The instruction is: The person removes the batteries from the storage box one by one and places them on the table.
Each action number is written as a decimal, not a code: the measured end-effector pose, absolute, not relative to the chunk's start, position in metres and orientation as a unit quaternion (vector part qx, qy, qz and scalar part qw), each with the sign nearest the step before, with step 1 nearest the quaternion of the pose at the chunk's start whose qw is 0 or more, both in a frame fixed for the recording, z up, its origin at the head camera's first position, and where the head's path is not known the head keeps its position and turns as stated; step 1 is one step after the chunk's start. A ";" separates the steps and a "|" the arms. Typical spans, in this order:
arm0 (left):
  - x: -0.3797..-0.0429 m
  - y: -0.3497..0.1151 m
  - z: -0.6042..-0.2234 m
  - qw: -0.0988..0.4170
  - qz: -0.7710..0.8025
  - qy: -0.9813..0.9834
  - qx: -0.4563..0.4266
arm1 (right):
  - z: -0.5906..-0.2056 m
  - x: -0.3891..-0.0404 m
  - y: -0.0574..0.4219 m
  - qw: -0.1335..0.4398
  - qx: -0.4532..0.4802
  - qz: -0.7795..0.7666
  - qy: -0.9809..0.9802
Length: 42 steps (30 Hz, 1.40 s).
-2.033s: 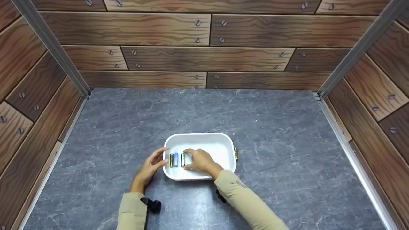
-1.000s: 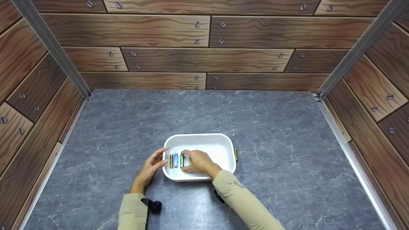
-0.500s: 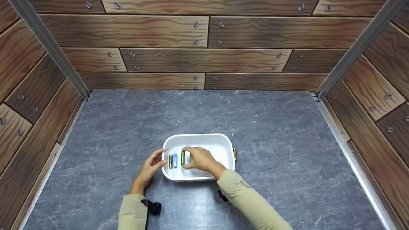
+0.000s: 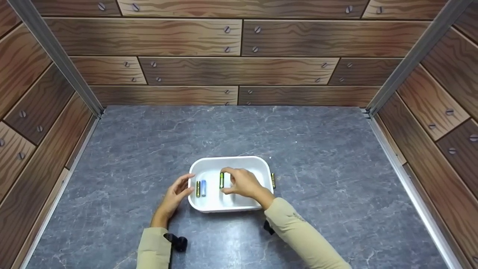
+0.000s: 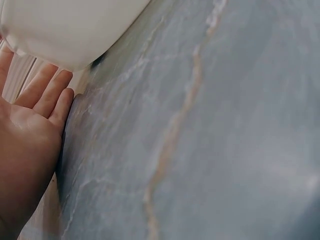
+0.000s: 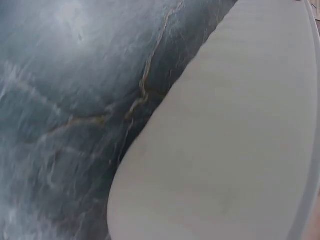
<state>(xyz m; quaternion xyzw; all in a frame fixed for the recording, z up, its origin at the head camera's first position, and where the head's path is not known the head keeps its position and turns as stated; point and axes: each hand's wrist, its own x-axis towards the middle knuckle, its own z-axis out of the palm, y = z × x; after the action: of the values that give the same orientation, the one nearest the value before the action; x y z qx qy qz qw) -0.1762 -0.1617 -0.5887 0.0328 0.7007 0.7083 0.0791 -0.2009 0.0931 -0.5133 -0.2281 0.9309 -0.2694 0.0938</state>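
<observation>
A white tray stands on the grey marbled table. Between thumb and finger my right hand pinches a green battery by its two ends, above the tray's middle. On the tray floor at the left, a gold-and-dark battery and a blue battery lie side by side. My left hand rests at the tray's left end, thumb and fingertips at the rim. Its fingers look fairly straight against the tray wall in the left wrist view. The right wrist view shows mostly the tray's outer side.
Another gold battery lies outside, right beside the tray's right end. Wood-patterned walls with grey metal corner posts enclose the table at the back and sides.
My right hand has taken the green battery from beside the blue one and carried it up and to the right. The left hand has stayed at the tray's left end.
</observation>
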 end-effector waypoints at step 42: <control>-0.176 -0.162 -0.588 0.093 0.713 0.695 0.024 | -0.501 -0.197 0.174 -0.030 -0.200 -0.366 0.908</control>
<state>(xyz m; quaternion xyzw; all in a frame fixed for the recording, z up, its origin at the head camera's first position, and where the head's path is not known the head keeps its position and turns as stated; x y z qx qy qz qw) -0.1762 -0.1618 -0.5879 0.0242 0.6946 0.7129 0.0931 -0.1971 0.1745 -0.5005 -0.1996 0.9083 -0.3664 -0.0305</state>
